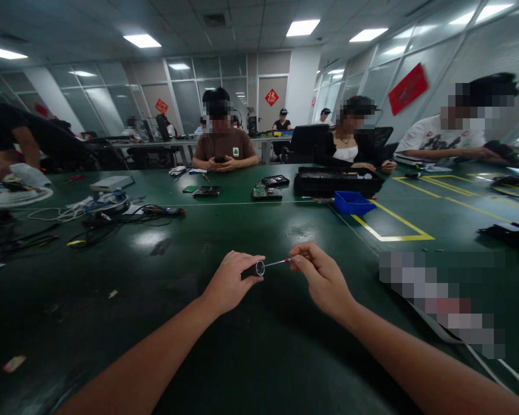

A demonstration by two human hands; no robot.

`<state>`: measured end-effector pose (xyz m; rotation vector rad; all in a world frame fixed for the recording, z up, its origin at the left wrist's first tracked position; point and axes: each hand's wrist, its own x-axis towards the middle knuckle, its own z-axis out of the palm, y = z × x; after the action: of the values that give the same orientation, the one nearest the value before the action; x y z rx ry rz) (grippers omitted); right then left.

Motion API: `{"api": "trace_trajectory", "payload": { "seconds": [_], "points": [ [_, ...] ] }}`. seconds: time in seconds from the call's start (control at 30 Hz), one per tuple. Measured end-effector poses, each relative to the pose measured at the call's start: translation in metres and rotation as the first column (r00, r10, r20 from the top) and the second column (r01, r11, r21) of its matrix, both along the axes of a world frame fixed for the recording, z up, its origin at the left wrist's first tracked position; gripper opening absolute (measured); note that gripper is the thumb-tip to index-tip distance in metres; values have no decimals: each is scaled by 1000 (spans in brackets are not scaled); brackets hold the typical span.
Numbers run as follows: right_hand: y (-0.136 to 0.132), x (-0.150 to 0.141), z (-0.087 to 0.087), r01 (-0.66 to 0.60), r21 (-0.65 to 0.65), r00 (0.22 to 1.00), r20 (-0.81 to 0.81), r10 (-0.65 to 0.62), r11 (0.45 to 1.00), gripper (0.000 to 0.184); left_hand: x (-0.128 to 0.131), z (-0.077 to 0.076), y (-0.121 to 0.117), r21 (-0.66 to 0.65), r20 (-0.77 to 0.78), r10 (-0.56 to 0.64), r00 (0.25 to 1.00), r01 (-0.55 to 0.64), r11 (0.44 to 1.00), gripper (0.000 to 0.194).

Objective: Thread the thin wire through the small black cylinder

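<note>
My left hand is closed round a short dark cylinder with a silver ring at its open end, held level above the green table. My right hand pinches a thin metal rod with a red collar. The rod's tip points into the cylinder's open end. Both forearms reach in from the bottom of the head view.
A blue bin and a black tray lie beyond my hands, by yellow floor-tape lines. Circuit boards sit mid-table. Tangled cables spread at left. Several people sit along the far and right sides. A white cable runs at right.
</note>
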<state>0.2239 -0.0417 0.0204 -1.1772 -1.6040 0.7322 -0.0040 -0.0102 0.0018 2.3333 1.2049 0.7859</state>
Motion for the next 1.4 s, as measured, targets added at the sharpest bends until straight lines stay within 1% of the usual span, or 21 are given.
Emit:
{"api": "trace_trajectory", "payload": {
  "seconds": [0.03,0.13,0.2,0.23,0.37,0.53,0.63,0.7,0.77,0.83,0.93,1.0,1.03,1.07,1.13,1.2,1.23,1.27,1.4],
  "points": [
    [0,-1,0,-5,-13,1000,-15,4,1000,16,0,-1,0,3,-1,-7,1000,7,1000,41],
    [0,-2,2,38,-47,998,59,-35,998,26,0,-2,0,1,-8,-25,1000,25,1000,41],
    [-1,-1,2,71,-30,991,114,-68,997,31,1,-2,0,-7,-10,-31,999,31,999,41],
    [0,-1,1,75,-17,991,117,-73,997,30,1,-2,-1,-12,-9,-31,999,31,999,41],
    [2,0,-6,33,-24,999,-1,-34,999,18,2,-1,-1,-46,9,7,1000,-7,999,42],
    [6,1,-10,-61,-36,993,-103,57,997,14,1,0,0,-62,8,55,998,-54,997,43],
    [6,1,-9,-90,-32,993,-81,87,995,23,2,0,0,-60,-18,42,999,-43,997,41],
    [6,1,-9,-60,-38,998,-24,59,997,29,2,0,1,-61,-18,32,999,-33,998,41],
    [6,1,-10,-14,-47,1000,3,14,999,26,2,-1,1,-63,-1,36,999,-36,997,42],
    [7,1,-11,11,-52,998,-54,-13,999,20,2,-1,2,-59,16,47,999,-46,997,43],
    [11,-1,-11,-5,-77,977,-212,-11,997,21,1,-1,1,-59,30,55,998,-54,997,41],
    [14,-2,-11,-36,-128,938,-346,-11,991,24,1,-1,0,-71,44,40,998,-37,997,42],
    [15,-3,-11,-52,-166,906,-422,-23,985,25,1,-1,0,-70,46,22,999,-18,997,43],
    [17,-3,-11,-73,-216,867,-496,-45,974,25,0,-1,1,-62,42,-1,999,4,998,43],
    [21,-1,-12,-138,-338,788,-607,-103,931,24,-1,-1,2,-30,17,-40,999,40,999,43],
    [23,0,-13,-202,-435,749,-646,-147,878,25,-3,-1,5,-1,-7,-44,999,44,999,42],
    [24,1,-14,-197,-442,744,-649,-160,875,26,-4,-2,6,6,-10,-37,999,37,999,42],
    [25,1,-14,-169,-426,746,-645,-167,889,26,-4,-2,6,9,-10,-27,1000,27,1000,43],
    [23,0,-16,-38,-289,801,-581,-143,957,29,-3,-2,6,3,-14,-11,1000,11,1000,44]
  ]
}}
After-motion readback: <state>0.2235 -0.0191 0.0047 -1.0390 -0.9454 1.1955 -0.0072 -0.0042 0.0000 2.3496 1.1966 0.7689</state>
